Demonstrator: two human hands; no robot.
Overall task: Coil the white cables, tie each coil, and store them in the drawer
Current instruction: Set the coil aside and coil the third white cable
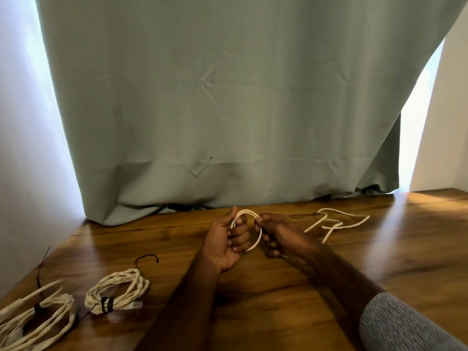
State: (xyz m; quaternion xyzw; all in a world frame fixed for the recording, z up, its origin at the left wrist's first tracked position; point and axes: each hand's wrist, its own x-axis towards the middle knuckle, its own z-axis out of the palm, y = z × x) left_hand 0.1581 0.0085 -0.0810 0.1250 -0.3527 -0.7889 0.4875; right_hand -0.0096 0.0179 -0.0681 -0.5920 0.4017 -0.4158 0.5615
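Tied coils (117, 291) at 8 o'clock, finished | both hands (249, 235) grip white cable (257, 239), shaping a loop | slack (336, 222) at 2 o'clock feeds it

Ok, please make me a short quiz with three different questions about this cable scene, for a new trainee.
1. True or false: two tied coils already lie on the wooden table.
2. What does the left hand hold?
A. a loop of white cable
B. a black tie
C. nothing
3. Fill in: the loose end of the cable lies to the ____ of the right hand.

Key:
1. True: tied coil and a second coil.
2. A: the cable loop.
3. Right: the loose cable.
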